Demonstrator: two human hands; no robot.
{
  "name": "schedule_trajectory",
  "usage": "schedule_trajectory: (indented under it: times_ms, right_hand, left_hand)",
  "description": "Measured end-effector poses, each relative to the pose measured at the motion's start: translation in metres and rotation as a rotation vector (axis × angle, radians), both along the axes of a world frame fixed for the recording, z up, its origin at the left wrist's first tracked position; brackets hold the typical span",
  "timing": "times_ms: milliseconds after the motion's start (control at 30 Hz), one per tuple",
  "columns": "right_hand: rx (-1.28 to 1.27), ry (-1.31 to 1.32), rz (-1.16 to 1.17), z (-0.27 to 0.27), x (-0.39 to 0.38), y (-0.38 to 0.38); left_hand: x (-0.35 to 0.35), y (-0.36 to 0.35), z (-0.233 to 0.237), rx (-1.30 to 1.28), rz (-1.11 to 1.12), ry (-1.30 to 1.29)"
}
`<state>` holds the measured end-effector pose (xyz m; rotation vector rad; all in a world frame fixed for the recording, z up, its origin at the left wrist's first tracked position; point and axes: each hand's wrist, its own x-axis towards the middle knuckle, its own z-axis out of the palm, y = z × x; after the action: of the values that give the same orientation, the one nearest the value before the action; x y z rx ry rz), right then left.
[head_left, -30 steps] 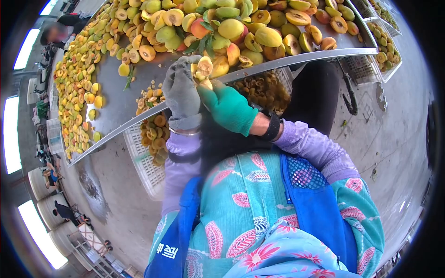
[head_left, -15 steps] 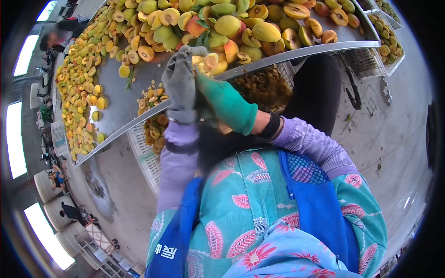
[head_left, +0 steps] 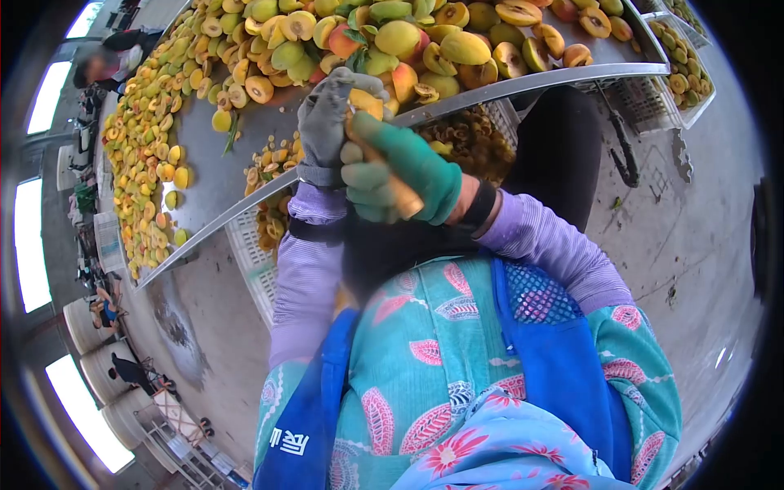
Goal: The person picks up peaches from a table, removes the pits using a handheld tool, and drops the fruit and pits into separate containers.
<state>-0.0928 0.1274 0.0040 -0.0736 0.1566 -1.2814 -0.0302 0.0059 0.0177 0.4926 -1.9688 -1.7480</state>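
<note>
My left hand (head_left: 324, 118), in a grey glove, is closed around a yellow peach piece (head_left: 365, 104) just above the near edge of the metal table. Wrapped in a green glove, my right hand (head_left: 396, 167) grips a tool with a tan wooden-looking handle (head_left: 404, 198); the handle's end sticks out below the fist. Its working end is hidden against the peach, so its kind does not show. Both hands meet at the fruit. Halved and whole peaches (head_left: 400, 39) are heaped on the table beyond them.
The metal table's raised rim (head_left: 539, 82) runs between my body and the heap. Beneath it stand a white crate (head_left: 253, 261) and a bin of brownish pits or scraps (head_left: 469, 139). More peach crates (head_left: 682, 77) are at right. A person (head_left: 122, 61) sits at the far left.
My right hand has turned and shifted up against the left, so its fingers and the tool handle now show. The left hand has tilted slightly, still holding the peach.
</note>
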Motion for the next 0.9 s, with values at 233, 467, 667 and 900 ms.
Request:
schedule_trajectory:
  times_ms: [233,467,667,900]
  right_hand:
    - [-0.126,-0.071,0.145,0.001,0.003,0.021]
    - [0.418,0.195,-0.185,-0.018,-0.024,0.039]
    - [0.500,0.727,-0.559,-0.019,-0.042,0.032]
    - [0.136,1.115,-0.891,-0.037,-0.021,-0.021]
  left_hand:
    - [0.085,-0.002,-0.015,-0.300,0.539,-0.133]
    - [0.015,0.023,0.020,-0.705,0.245,-0.574]
    - [-0.020,-0.046,-0.045,-0.486,-0.116,-0.407]
    - [0.017,-0.001,-0.019,0.177,0.066,0.246]
